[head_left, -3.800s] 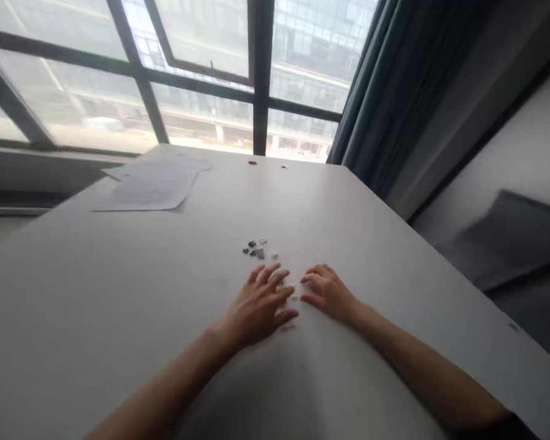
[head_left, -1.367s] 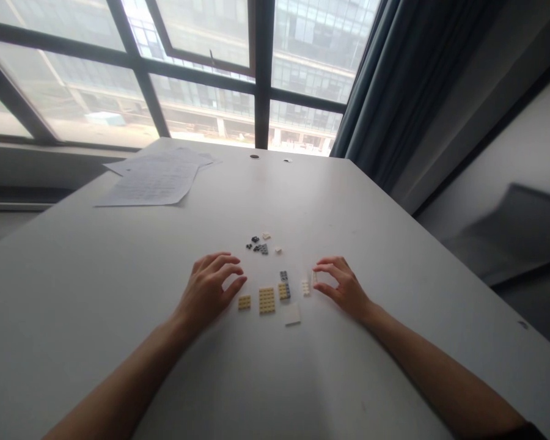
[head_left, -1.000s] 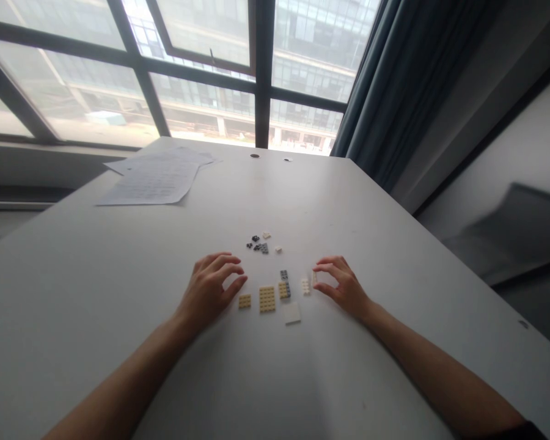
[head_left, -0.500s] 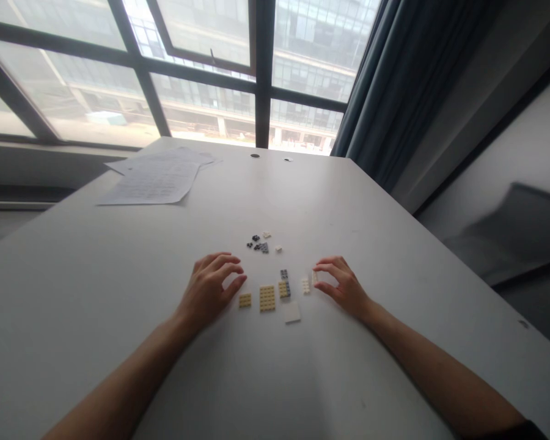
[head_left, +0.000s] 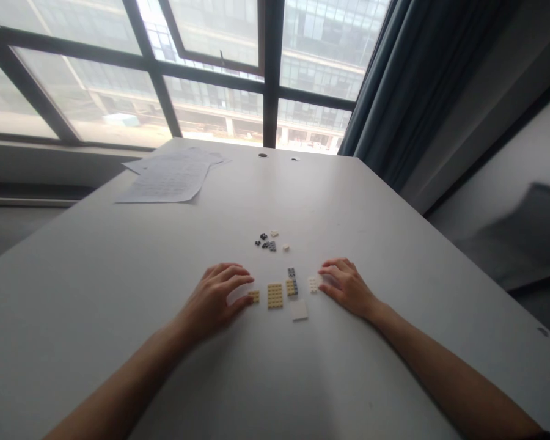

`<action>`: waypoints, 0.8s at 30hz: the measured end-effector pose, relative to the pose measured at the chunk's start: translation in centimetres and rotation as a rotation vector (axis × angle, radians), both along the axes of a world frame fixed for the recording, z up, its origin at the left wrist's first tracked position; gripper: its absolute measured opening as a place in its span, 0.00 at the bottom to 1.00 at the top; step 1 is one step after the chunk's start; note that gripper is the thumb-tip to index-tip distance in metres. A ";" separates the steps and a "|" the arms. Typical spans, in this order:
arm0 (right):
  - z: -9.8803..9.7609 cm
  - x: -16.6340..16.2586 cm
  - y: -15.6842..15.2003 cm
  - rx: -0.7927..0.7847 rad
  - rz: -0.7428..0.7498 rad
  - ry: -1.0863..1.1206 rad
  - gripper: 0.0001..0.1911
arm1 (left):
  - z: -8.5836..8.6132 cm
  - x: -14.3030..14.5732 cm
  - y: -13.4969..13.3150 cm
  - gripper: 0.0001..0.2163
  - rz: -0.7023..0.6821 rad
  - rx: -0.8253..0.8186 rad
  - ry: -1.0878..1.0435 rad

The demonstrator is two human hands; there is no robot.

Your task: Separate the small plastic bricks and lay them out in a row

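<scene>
My left hand [head_left: 222, 291] rests low over the table, fingers curved and apart. Its thumb tip reaches the small tan studded plate [head_left: 255, 296] and covers part of it. My right hand [head_left: 345, 285] is beside the white studded pieces [head_left: 313, 285], thumb and fingertips apart at their right edge; whether it touches them I cannot tell. Between the hands lie a larger tan studded plate [head_left: 275, 296], a tan and grey brick stack [head_left: 292, 287], a dark grey studded piece [head_left: 291, 272] and a smooth white square tile [head_left: 299, 310].
Farther off sit small black pieces [head_left: 263, 236], a grey piece [head_left: 272, 246] and small cream pieces [head_left: 275, 233]. Printed papers [head_left: 165, 183] lie at the far left of the white table [head_left: 371, 214]. Windows stand behind it, with a dark curtain [head_left: 385, 91] at right.
My left hand has come down to the small tan plate. The thin white piece that was between my right fingertips now appears to be against the other white piece. The view has shifted slightly.
</scene>
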State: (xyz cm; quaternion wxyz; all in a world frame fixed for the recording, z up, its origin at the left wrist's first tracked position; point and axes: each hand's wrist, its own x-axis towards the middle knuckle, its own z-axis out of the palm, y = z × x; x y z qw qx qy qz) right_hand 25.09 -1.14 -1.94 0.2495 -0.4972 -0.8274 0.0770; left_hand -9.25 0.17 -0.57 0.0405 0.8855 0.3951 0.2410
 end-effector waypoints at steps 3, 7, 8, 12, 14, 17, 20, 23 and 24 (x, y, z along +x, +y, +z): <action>0.1 0.0 0.0 -0.016 -0.014 -0.008 0.13 | -0.1 0.1 -0.8 0.15 0.019 -0.019 0.037; 0.2 -0.1 -0.1 -0.013 -0.024 0.008 0.13 | -0.3 0.6 -1.0 0.14 0.034 -0.041 0.050; 0.2 -0.1 -0.1 -0.006 -0.028 0.017 0.13 | -0.4 0.8 -1.0 0.12 0.034 -0.044 0.047; 0.3 -0.3 0.1 0.018 -0.049 0.053 0.12 | -0.5 1.4 -1.0 0.08 0.034 -0.035 0.031; 0.5 -0.6 0.1 0.026 -0.044 0.072 0.11 | -0.4 1.4 -1.1 0.07 0.032 -0.020 0.029; 1.4 -1.5 -0.1 0.036 -0.013 0.080 0.10 | -0.2 0.6 -1.1 0.07 0.042 0.016 0.029; 2.6 -3.2 -0.5 0.026 0.031 0.038 0.12 | -0.1 -1.1 -1.0 0.07 0.061 0.039 0.026; 3.3 -5.3 -0.9 -0.011 0.079 -0.030 0.19 | -0.3 -2.7 -0.9 0.08 0.077 0.039 0.032; 3.4 -6.0 -0.9 -0.022 0.100 -0.053 0.22 | -0.5 -3.1 -0.9 0.08 0.081 0.036 0.034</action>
